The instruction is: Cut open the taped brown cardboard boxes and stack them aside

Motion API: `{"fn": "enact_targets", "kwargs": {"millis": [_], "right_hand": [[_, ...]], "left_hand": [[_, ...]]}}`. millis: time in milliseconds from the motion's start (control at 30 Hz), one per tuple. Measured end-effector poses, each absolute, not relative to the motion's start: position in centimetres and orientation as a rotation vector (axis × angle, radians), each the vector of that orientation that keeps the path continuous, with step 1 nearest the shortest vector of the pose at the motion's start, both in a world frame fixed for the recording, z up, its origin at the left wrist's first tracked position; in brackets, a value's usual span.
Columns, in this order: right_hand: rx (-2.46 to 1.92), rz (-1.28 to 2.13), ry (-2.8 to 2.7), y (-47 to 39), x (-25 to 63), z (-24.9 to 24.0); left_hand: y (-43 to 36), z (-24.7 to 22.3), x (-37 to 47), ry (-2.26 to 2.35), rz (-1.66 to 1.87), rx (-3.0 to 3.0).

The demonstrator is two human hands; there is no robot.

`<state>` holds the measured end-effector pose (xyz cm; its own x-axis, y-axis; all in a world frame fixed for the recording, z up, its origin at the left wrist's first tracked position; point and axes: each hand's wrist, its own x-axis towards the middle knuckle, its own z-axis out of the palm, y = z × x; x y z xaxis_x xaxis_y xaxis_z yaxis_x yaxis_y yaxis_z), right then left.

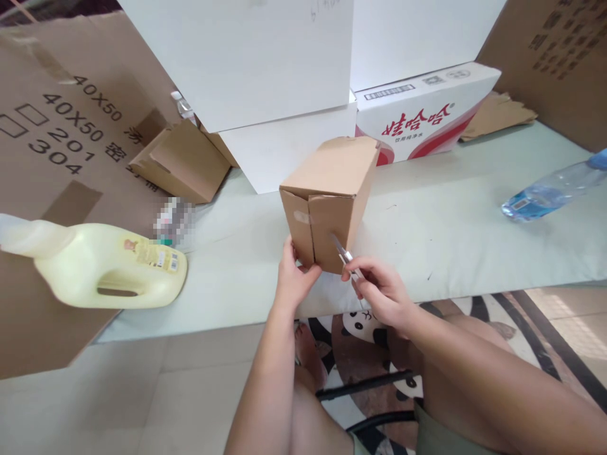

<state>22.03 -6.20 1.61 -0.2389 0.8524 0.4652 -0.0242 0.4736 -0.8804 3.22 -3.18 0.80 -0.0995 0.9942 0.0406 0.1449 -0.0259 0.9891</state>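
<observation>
A small brown cardboard box point(327, 167) stands on the pale cloth-covered surface in front of me, with a seam running down its near side. My left hand point(298, 275) grips the bottom left of that near side, thumb on the front and fingers around the edge. In my right hand point(379, 287) is a silver utility knife point(347, 256), its blade pointing up and left. The blade tip is at the right part of the near side; whether it touches the cardboard I cannot tell.
A yellow jug point(156, 291) lies at the left, near another small carton point(190, 164). White boxes point(289, 148) and a red-and-white water carton point(427, 129) stand behind. To the right lies a clear water bottle point(545, 193). Large cardboard point(42, 189) leans at the left.
</observation>
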Motion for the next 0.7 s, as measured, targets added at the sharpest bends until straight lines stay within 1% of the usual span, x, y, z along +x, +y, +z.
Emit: {"fn": "enact_targets", "kwargs": {"millis": [533,700], "right_hand": [[-0.827,1.022,-1.750,-5.88,21.95,1.94],[-0.916,1.128,-1.871,-5.75,21.79,1.57]], "left_hand": [[-3.16,0.58,2.89,1.376,1.266,1.275],[-3.17,0.31,2.90,1.418,1.249,1.289]]}}
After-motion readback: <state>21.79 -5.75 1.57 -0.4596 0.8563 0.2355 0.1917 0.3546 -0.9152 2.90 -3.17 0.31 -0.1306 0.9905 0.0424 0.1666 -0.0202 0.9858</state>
